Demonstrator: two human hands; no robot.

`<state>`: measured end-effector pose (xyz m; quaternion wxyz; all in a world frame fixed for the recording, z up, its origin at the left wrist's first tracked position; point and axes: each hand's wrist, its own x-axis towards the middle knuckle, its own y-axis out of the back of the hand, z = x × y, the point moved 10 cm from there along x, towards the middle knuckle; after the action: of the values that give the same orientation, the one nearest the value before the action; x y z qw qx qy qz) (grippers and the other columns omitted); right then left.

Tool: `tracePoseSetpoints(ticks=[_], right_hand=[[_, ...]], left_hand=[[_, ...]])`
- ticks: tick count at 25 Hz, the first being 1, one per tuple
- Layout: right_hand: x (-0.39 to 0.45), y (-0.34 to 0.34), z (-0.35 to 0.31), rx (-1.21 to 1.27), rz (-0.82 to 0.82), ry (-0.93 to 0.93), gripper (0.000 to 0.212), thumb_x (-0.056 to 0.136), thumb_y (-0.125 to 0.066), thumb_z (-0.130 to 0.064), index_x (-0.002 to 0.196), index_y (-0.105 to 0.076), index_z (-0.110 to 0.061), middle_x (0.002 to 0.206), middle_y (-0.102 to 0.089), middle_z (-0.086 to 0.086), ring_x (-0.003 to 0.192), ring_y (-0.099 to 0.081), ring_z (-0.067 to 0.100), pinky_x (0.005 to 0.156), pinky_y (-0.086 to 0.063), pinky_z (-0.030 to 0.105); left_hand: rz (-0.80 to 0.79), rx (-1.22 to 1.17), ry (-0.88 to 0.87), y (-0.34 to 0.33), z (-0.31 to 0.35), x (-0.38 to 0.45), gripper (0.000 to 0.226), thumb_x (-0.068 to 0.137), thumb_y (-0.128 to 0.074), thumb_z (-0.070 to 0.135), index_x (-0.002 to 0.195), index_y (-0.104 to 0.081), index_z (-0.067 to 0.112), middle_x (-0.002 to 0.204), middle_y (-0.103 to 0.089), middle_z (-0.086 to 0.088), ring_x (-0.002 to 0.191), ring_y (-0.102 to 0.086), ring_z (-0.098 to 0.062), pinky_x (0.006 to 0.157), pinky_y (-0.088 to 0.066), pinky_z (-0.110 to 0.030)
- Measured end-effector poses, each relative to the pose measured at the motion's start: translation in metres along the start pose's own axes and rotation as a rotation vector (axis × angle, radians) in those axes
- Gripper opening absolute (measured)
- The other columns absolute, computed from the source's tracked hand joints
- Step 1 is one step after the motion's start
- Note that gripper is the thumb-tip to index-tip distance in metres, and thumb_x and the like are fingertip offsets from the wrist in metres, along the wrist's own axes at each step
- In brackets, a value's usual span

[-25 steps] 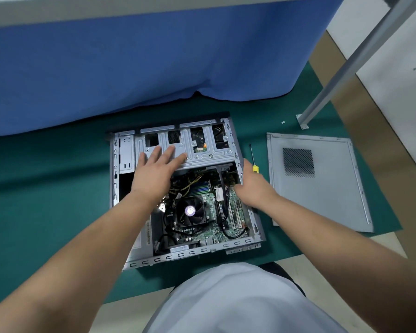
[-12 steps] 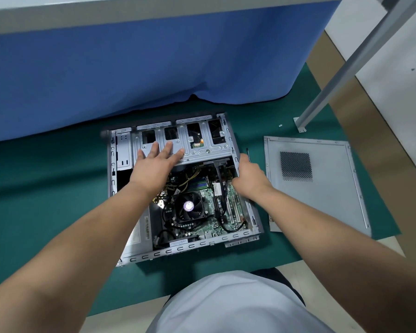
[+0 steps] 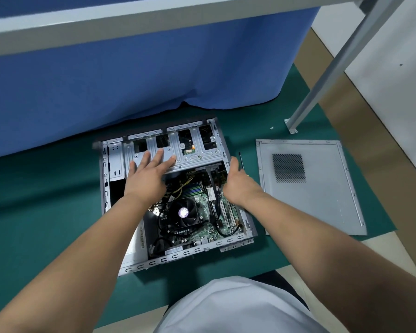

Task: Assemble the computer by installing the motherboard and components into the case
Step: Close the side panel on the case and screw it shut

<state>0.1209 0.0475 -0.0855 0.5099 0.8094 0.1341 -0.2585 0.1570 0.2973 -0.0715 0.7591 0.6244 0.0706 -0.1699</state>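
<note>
Your left hand [image 3: 146, 177] has slid further onto the drive cage [image 3: 173, 150], fingers flat and spread. Your right hand [image 3: 238, 182] now curls over the case [image 3: 247, 224] wall beside it, hiding the screwdriver [image 3: 241, 159] handle. The motherboard [image 3: 202, 212] sits inside the case, below the cage; you seem to be seating the cage.

Both forearms are bare, with no sleeves, watches or gloves in view. The left hand [image 3: 146, 179] and right hand [image 3: 238, 186] wear no rings. A white garment [image 3: 235, 308] covers the torso.
</note>
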Motion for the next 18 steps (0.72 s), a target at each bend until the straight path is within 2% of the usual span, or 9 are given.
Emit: tracePoseSetpoints(ticks=[2, 4, 6, 8, 10, 13, 15, 17, 18], right_hand=[[0.003, -0.005, 0.003, 0.068, -0.085, 0.006, 0.092, 0.096, -0.053, -0.020, 0.159, 0.014, -0.030, 0.165, -0.021, 0.022, 0.119, -0.058, 0.037, 0.093, -0.051, 0.044], [0.004, -0.006, 0.007, 0.161, -0.237, 0.050, 0.094, 0.100, -0.053, -0.043, 0.159, 0.019, -0.034, 0.169, -0.019, 0.014, 0.140, -0.046, 0.036, 0.109, -0.041, 0.041], [0.001, 0.013, 0.019, 0.271, -0.284, 0.131, 0.086, 0.100, -0.049, -0.059, 0.162, 0.007, -0.037, 0.165, -0.032, 0.003, 0.142, -0.045, 0.028, 0.109, -0.037, 0.035], [0.002, 0.052, 0.054, 0.396, -0.144, 0.149, 0.074, 0.100, -0.052, -0.056, 0.162, -0.018, -0.036, 0.157, -0.045, -0.003, 0.133, -0.053, 0.019, 0.103, -0.038, 0.029], [0.004, 0.092, 0.117, 0.492, 0.038, 0.054, 0.063, 0.100, -0.059, -0.046, 0.156, -0.037, -0.031, 0.149, -0.053, -0.003, 0.125, -0.057, 0.016, 0.099, -0.041, 0.027], [0.001, 0.135, 0.248, 0.536, 0.212, -0.209, 0.055, 0.099, -0.061, -0.038, 0.150, -0.047, -0.022, 0.145, -0.056, 0.002, 0.128, -0.056, 0.022, 0.104, -0.043, 0.032], [-0.007, 0.140, 0.330, 0.533, 0.244, -0.385, 0.055, 0.099, -0.060, -0.033, 0.149, -0.048, -0.015, 0.148, -0.054, 0.007, 0.131, -0.054, 0.027, 0.107, -0.041, 0.032], [-0.015, 0.130, 0.397, 0.504, 0.213, -0.526, 0.054, 0.099, -0.059, -0.026, 0.148, -0.047, -0.007, 0.147, -0.053, 0.014, 0.128, -0.055, 0.032, 0.097, -0.043, 0.030], [-0.017, 0.120, 0.422, 0.488, 0.185, -0.582, 0.054, 0.098, -0.058, -0.024, 0.148, -0.046, -0.006, 0.146, -0.052, 0.016, 0.126, -0.055, 0.034, 0.094, -0.045, 0.031]], left_hand=[[0.020, -0.129, 0.051, 0.004, 0.006, -0.001, 0.079, 0.089, -0.052, 0.005, 0.156, -0.036, 0.044, 0.171, -0.015, 0.006, 0.159, -0.003, -0.027, 0.127, -0.004, -0.054], [0.149, -0.302, 0.071, 0.019, 0.027, -0.001, 0.062, 0.089, -0.055, 0.005, 0.146, -0.054, 0.029, 0.162, -0.040, -0.005, 0.152, -0.027, -0.034, 0.125, -0.021, -0.050], [0.275, -0.475, 0.036, 0.035, 0.069, 0.000, 0.050, 0.091, -0.056, 0.004, 0.138, -0.062, 0.020, 0.145, -0.059, -0.006, 0.135, -0.050, -0.030, 0.114, -0.040, -0.041], [0.282, -0.598, -0.041, 0.039, 0.127, 0.007, 0.043, 0.094, -0.056, 0.008, 0.135, -0.064, 0.020, 0.135, -0.065, -0.002, 0.122, -0.059, -0.022, 0.100, -0.044, -0.028], [0.167, -0.678, -0.129, 0.028, 0.194, 0.020, 0.042, 0.096, -0.056, 0.010, 0.136, -0.063, 0.021, 0.131, -0.066, -0.001, 0.116, -0.062, -0.017, 0.099, -0.044, -0.024], [-0.156, -0.692, -0.150, -0.025, 0.283, 0.035, 0.043, 0.098, -0.060, 0.019, 0.140, -0.060, 0.024, 0.123, -0.067, -0.002, 0.101, -0.066, -0.011, 0.090, -0.049, -0.023], [-0.356, -0.745, -0.027, -0.071, 0.312, 0.036, 0.046, 0.099, -0.062, 0.025, 0.144, -0.055, 0.027, 0.137, -0.061, 0.001, 0.110, -0.062, -0.008, 0.089, -0.043, -0.019], [-0.448, -0.823, 0.165, -0.111, 0.321, 0.035, 0.052, 0.099, -0.063, 0.026, 0.149, -0.050, 0.027, 0.153, -0.048, -0.003, 0.126, -0.055, -0.019, 0.095, -0.041, -0.025], [-0.465, -0.834, 0.246, -0.126, 0.320, 0.032, 0.056, 0.098, -0.063, 0.025, 0.151, -0.046, 0.027, 0.155, -0.044, -0.005, 0.126, -0.054, -0.022, 0.095, -0.042, -0.028]])
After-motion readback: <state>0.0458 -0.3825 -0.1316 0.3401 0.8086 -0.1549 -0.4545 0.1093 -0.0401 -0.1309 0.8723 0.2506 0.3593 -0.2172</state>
